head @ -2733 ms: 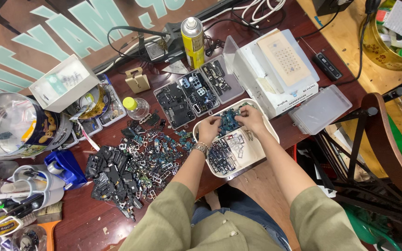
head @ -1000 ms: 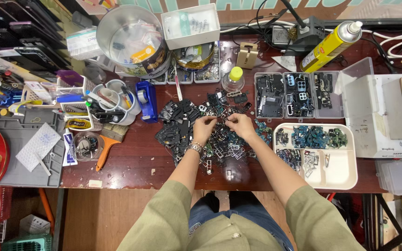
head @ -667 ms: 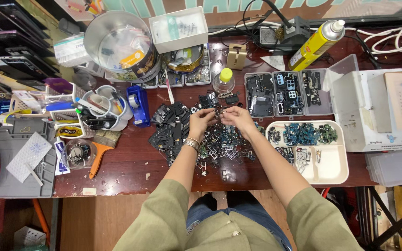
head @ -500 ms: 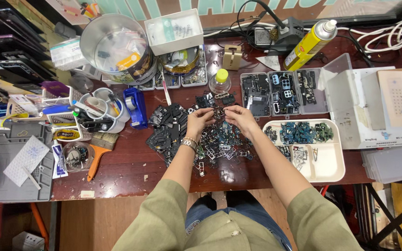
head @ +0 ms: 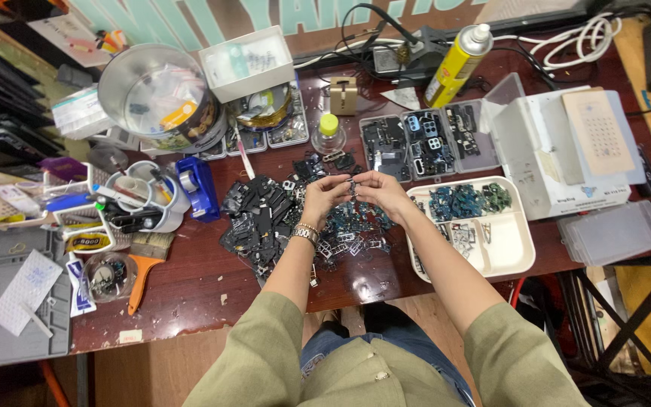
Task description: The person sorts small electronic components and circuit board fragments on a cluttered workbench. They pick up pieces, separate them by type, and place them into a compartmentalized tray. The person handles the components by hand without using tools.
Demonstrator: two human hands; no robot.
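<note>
Head view: small part point(head: 353, 183) between fingers point(head: 338, 185).

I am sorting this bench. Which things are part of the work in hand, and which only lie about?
In hand:
left hand
right hand
small part pinched between both
pile of small phone parts
white divided tray

Lying about:
yellow spray can
blue tape dispenser
orange-handled brush

The tiny part point(head: 353, 185) (pinched between fingertips) is too small to identify.
</note>
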